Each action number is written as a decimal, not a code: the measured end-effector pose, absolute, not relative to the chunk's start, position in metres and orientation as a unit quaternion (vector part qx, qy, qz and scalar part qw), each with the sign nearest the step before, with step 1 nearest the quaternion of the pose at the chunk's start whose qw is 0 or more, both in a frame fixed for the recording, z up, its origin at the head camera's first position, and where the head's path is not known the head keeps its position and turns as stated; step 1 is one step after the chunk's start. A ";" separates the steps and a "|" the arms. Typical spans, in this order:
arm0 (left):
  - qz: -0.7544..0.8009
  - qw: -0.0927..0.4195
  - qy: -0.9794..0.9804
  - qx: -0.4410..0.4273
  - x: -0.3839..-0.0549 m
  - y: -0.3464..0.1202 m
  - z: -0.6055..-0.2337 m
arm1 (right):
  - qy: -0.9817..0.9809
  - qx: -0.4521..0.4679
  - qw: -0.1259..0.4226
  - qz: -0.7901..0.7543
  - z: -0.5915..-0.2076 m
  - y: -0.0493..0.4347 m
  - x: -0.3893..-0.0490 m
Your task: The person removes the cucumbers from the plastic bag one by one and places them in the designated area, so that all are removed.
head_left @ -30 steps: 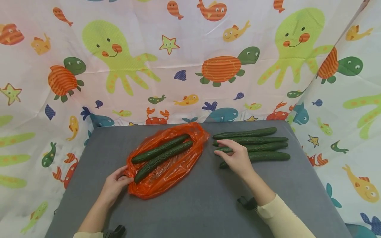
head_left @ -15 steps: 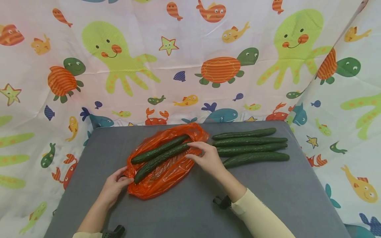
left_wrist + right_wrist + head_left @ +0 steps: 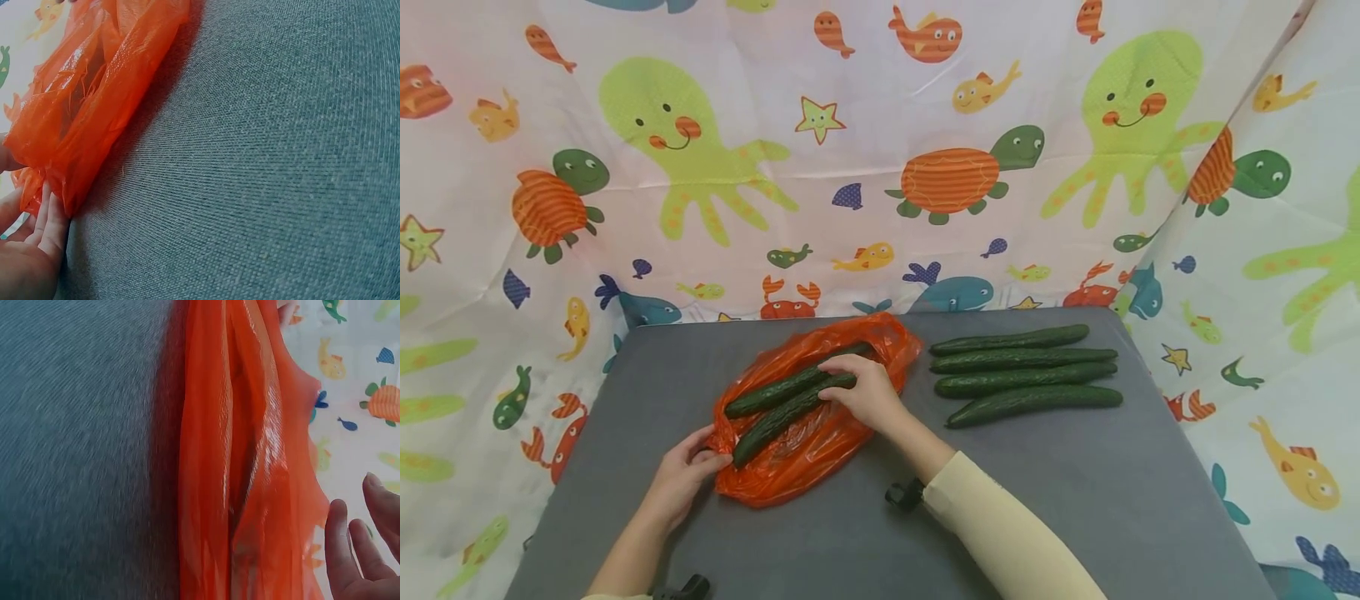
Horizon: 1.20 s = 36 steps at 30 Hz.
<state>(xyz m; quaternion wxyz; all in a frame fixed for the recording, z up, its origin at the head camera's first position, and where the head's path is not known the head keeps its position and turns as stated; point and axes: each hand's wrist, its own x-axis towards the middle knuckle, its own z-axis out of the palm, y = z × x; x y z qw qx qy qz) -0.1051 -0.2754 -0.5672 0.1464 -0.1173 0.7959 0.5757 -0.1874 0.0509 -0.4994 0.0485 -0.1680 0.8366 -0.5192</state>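
Note:
Two long green cucumbers lie side by side in the opened orange plastic bag (image 3: 808, 471), the nearer cucumber (image 3: 772, 429) and the farther cucumber (image 3: 775, 393). My left hand (image 3: 679, 479) pinches the bag's left edge between thumb and fingers; in the left wrist view the thin plastic bunches at the fingers (image 3: 53, 225). Over the right part of the cucumbers hovers my right hand (image 3: 868, 398), thumb and fingers apart, hiding part of both. In the right wrist view those fingers (image 3: 338, 544) have nothing between them, beside the raised bag wall (image 3: 209, 437).
Several more cucumbers (image 3: 1022, 360) lie in a loose row on the right of the grey table (image 3: 820, 550). A curtain (image 3: 865, 100) printed with sea animals hangs behind and at both sides. A black strap device (image 3: 904, 496) sits at my right wrist.
My right hand has moved left, from the row of cucumbers to over the bag. The left hand keeps its pinch on the bag's edge. The head view has shifted slightly.

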 end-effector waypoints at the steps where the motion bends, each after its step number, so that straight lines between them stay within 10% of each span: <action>1: 0.574 0.148 0.797 -0.117 -0.105 -0.275 -0.567 | 0.838 -0.168 0.053 -0.517 -0.501 0.048 -0.189; 36: 0.575 0.158 0.794 -0.116 -0.105 -0.277 -0.565 | 0.891 -0.168 0.132 -0.401 -0.533 0.029 -0.204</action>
